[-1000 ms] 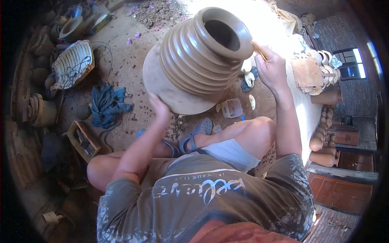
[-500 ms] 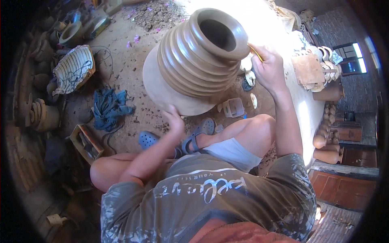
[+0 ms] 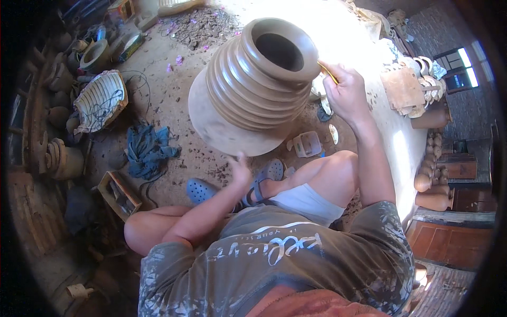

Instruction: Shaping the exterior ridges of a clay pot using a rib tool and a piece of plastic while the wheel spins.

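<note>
Tool at the rim of the ridged clay vessel point(image 3: 256, 87), disc edge beside the left hand point(image 3: 240, 170).
The right hand point(image 3: 344, 92) pinches a thin yellow tool point(image 3: 328, 73), its tip at the rim; the vessel stands to that hand's left, on a round disc point(image 3: 215, 131). The left hand, fingers loosely spread, is at the disc's near edge; contact cannot be confirmed. Good practice is likely a braced right wrist, a constant tool angle and light pressure, with any left-hand push even and low on the disc. The vessel's dark mouth conceals its interior. Right of the left hand is a translucent tub point(image 3: 306, 150), contents unclear; well left, a narrow box point(image 3: 129, 186) holds dark pieces point(image 3: 122, 196).
</note>
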Available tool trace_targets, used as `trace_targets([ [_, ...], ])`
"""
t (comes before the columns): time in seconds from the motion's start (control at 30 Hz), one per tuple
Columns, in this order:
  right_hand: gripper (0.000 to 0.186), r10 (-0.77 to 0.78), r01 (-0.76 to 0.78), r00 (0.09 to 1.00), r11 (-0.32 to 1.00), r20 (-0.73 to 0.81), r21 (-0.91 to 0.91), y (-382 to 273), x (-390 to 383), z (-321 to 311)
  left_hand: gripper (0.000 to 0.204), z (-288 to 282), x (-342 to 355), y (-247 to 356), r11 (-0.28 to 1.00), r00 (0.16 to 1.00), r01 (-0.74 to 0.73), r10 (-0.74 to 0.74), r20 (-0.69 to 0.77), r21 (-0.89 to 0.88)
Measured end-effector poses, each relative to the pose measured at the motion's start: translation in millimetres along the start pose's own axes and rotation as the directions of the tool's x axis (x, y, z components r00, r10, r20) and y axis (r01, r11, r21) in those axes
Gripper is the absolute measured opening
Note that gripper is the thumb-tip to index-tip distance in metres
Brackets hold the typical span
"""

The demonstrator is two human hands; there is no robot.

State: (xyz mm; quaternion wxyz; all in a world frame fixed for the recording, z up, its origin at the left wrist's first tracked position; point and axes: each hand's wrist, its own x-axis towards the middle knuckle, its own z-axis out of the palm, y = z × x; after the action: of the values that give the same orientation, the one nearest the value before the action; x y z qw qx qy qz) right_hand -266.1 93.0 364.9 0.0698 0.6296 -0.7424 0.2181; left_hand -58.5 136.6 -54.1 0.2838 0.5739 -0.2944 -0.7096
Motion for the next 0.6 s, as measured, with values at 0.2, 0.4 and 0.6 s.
trace_targets([
  [0.2,0.035,0.064,-0.064,0.998,0.998,0.003,0.023,9,-10,-4,0.099,-21,7,114,0.946,0.982,0.177,-0.151,0.113,-0.273],
  [0.4,0.032,0.000,0.000,1.000,0.999,-0.012,0.035,-1,-2,0,0.085,-7,-1,58,0.991,0.987,-0.113,0.104,-0.125,-0.069],
  [0.6,0.032,0.017,-0.017,1.000,0.999,0.013,0.043,2,-5,-3,0.086,-7,-17,79,0.959,0.994,-0.003,0.033,0.100,-0.282],
])
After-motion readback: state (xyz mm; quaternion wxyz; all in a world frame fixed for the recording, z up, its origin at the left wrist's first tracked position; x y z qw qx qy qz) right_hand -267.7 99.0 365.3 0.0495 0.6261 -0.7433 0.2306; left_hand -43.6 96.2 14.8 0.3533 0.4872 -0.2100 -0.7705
